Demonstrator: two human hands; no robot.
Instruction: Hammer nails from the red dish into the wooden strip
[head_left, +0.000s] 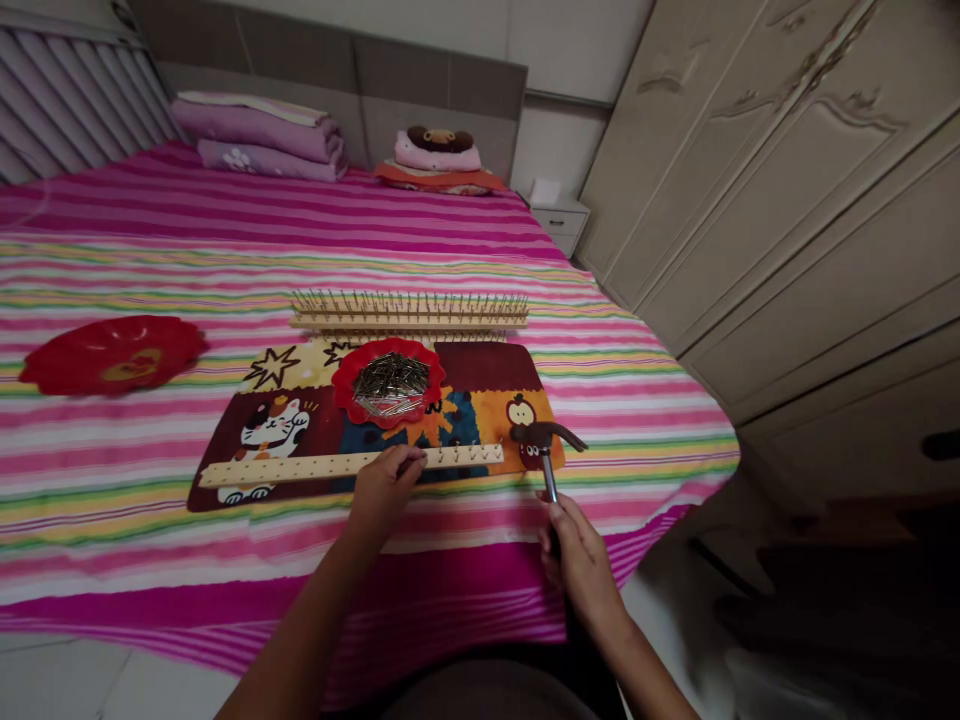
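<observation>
In my right hand [581, 555] is a claw hammer [549, 462], gripped by its handle, its head raised beside the strip's right end. My left hand [386, 487] rests at the near edge of a narrow wooden strip [300, 467], thumb and fingertips pinched together over it; what they pinch is too small to make out. Several nails [472, 452] stand upright in the strip to the right of those fingers, while small holes or marks dot its left part. Beyond the strip sits a red scalloped dish [341, 385] heaped with loose nails [397, 382].
Under the strip and dish lies a patterned mat [487, 370]. Wooden strips full of upright nails [409, 322] lie behind it, points of contact for an arm. A red tray [112, 355] is at left on the striped bed [187, 545]. Wardrobes [750, 180] line the right.
</observation>
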